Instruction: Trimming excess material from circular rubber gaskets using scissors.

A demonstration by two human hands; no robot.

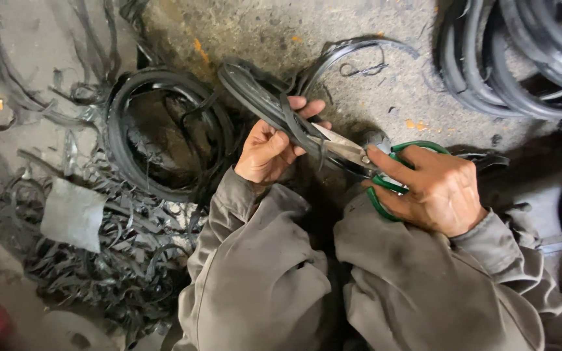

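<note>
Two hands work over a dirty concrete floor (372,78): past a heap of black rubber scraps (118,240), the left hand (269,151) pinches a black rubber strip (261,97), while the right hand (434,188) grips green-handled scissors (365,159) whose blades touch that strip.

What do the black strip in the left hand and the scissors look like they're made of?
Black strip: seemingly rubber, matte black; it bends in a curve and frays into thin slivers. Scissors: bare metal blades, shiny silver with dull patches; the green loop handles look plastic-coated, glossy, though the coating can't be confirmed.
</note>
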